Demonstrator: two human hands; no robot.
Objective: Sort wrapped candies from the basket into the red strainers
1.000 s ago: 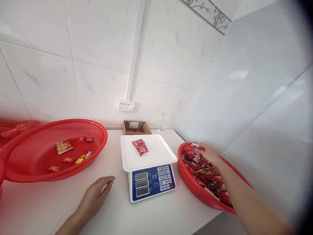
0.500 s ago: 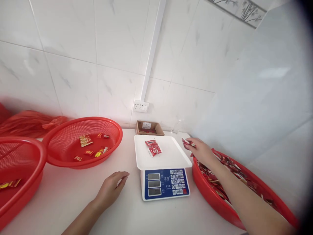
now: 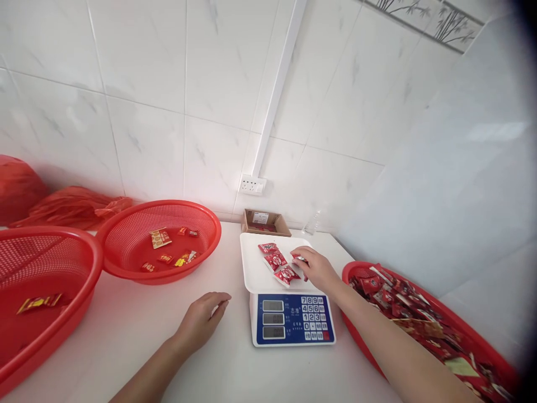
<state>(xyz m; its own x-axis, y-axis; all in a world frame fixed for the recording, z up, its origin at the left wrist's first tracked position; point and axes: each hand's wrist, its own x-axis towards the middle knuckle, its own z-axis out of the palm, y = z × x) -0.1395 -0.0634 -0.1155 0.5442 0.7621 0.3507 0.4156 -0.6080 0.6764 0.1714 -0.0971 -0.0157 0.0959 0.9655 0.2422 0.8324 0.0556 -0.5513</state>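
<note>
The red snack packets (image 3: 276,261) wore glossy, crinkled plastic film; the weighing pan (image 3: 254,275) beneath was smooth plastic. From it, the ten o'clock basket (image 3: 126,236) was shiny perforated plastic, the twelve o'clock box (image 3: 276,220) matt cardboard. Wall tiles (image 3: 145,157) gleamed.

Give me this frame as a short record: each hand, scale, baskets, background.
Left hand: nothing seen held, left of scale
Right hand: pinching a red packet over the tray
On tray: three red packets
Right basket: heaped with packets
Two left baskets: sparsely filled
Behind scale: cardboard box, wall socket
</note>
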